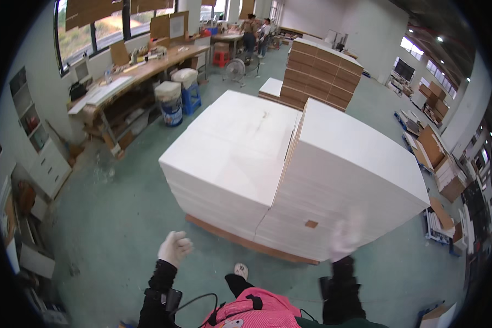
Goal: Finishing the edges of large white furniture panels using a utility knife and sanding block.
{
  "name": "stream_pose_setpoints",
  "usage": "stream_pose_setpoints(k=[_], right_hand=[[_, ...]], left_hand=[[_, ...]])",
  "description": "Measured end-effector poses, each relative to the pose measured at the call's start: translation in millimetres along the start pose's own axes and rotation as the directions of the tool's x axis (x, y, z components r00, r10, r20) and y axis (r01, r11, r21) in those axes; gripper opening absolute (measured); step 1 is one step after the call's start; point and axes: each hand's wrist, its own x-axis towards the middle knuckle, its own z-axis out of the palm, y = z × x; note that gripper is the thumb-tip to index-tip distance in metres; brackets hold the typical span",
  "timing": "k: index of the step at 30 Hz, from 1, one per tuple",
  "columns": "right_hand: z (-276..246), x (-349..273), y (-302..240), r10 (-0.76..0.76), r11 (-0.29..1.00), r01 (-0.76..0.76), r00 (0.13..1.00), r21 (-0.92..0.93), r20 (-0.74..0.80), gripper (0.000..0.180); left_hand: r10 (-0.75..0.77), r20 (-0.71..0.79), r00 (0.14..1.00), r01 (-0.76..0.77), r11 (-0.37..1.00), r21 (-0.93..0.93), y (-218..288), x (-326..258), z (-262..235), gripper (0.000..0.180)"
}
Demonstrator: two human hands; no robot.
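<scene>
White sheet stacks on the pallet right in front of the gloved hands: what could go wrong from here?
The right hand is blurred in motion near the taller stack; a hard push might shift loose sheets. That stack stands higher than the lower stack, so sheets could slide across. The left hand is free, holding nothing.

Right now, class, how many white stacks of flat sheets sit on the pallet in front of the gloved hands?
2: a lower white stack on the left and a taller white stack on the right, side by side. The right hand is raised before the taller one; more may be hidden behind.

Two sheet stacks (290, 164) side by side on a pallet (224, 234) — workbench (142, 71) far left.
</scene>
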Motion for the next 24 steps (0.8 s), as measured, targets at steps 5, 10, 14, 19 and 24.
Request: stream_pose_setpoints(k=[5, 10, 14, 19, 24], right_hand=[[-88.5, 113.5, 215.2, -0.003, 0.659, -0.495, 0.751, -0.567, -0.66, 0.046], [-189.3, 124.9, 427.9, 0.903, 0.429, -0.896, 0.421, 0.113, -0.09, 0.058], [-141.7, 123.7, 422.0, 0.962, 0.272, -0.962, 0.272, -0.015, 0.002, 0.066], [-102.9, 145.4, 396.2, 0.867, 0.288, -0.693, 0.482, -0.661, -0.128, 0.068], [-122.0, 149.3, 374.5, 0.886, 0.226, -0.706, 0.435, -0.671, -0.16, 0.062]], left_hand=[[-0.01, 0.353, 0.936, -0.057, 0.982, 0.179, 46.6, 61.4, 152.2, 0.058], [-0.012, 0.703, 0.711, -0.2, 0.955, 0.219, 82.1, 136.3, 295.9, 0.059], [-0.088, 0.726, 0.683, -0.214, 0.925, 0.314, 90.1, 153.8, 384.7, 0.059], [-0.068, 0.777, 0.626, -0.431, 0.8, 0.417, 85.1, 186.2, 442.6, 0.057], [0.013, 0.818, 0.575, -0.731, 0.457, 0.506, 91.7, 143.4, 484.4, 0.067]])
